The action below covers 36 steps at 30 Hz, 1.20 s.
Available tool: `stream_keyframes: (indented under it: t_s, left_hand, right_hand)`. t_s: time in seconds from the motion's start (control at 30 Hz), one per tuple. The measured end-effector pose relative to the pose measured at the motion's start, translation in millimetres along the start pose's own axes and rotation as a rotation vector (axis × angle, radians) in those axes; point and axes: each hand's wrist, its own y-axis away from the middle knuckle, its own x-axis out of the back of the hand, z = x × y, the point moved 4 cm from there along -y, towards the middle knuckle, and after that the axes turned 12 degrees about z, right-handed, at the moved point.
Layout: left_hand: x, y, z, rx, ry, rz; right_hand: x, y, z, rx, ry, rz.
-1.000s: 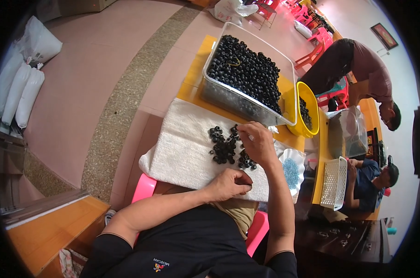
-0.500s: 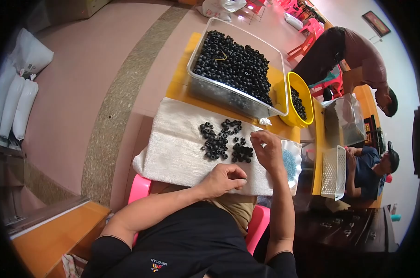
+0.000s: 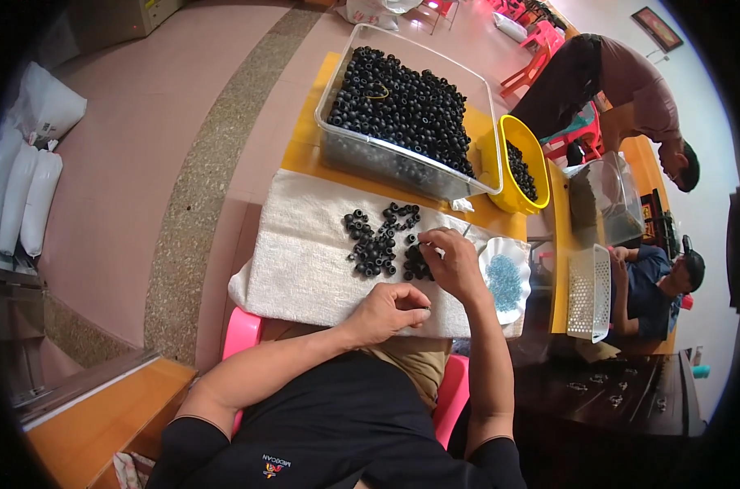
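Small black hollow round pieces [image 3: 374,244] lie in loose clusters on a white towel [image 3: 296,261]. My right hand [image 3: 458,265] reaches into the right-hand cluster, thumb and fingers bent together over it; its fingertips hide whatever they pinch. A thin sliver sticks up beside its knuckles, too small to name. Near the towel's front edge, my left hand [image 3: 386,312] is closed in a pinch, and something tiny at its fingertips cannot be made out. By my right wrist sits a white scalloped plate [image 3: 525,273] holding tiny clear blue pieces [image 3: 502,281].
A clear plastic bin [image 3: 386,147] full of black pieces stands beyond the towel, next to a yellow tub [image 3: 541,163] with more. Two people work at a table on the right, near a white perforated basket [image 3: 588,293]. White sacks [image 3: 39,196] stand at the left.
My right hand has moved left and slightly down, from beside the right-hand cluster to over it, uncovering more of the plate. My left hand stays pinched in nearly the same place.
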Motion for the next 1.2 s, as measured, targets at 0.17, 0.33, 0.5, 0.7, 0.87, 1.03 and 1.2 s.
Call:
stream_keyframes:
  t_s: [0.17, 0.33, 0.5, 0.7, 0.87, 1.03, 1.2]
  left_hand:
    - [1, 0, 0, 0.011, 0.016, 0.002]
    - [1, -1, -1, 0.019, 0.018, 0.002]
    - [1, 0, -3, 0.061, 0.02, 0.008]
    - [0, 0, -4, 0.052, 0.057, 0.014]
    - [1, -1, -2, 0.051, 0.014, -0.006]
    - [1, 1, 2, 0.038, -0.003, 0.012]
    - [-1, -1, 0, 0.037, 0.011, 0.023]
  right_hand:
    - [0, -4, -2, 0.03, -0.016, 0.032]
    - [-7, -17, -10, 0.131, 0.005, 0.096]
    - [-23, -27, -21, 0.205, 0.137, 0.05]
    - [-36, -26, -17, 0.197, 0.314, -0.027]
    - [-28, -23, -18, 0.204, 0.158, 0.052]
    - [-16, -13, -15, 0.205, 0.029, 0.111]
    - [-8, -1, -5, 0.117, -0.089, 0.077]
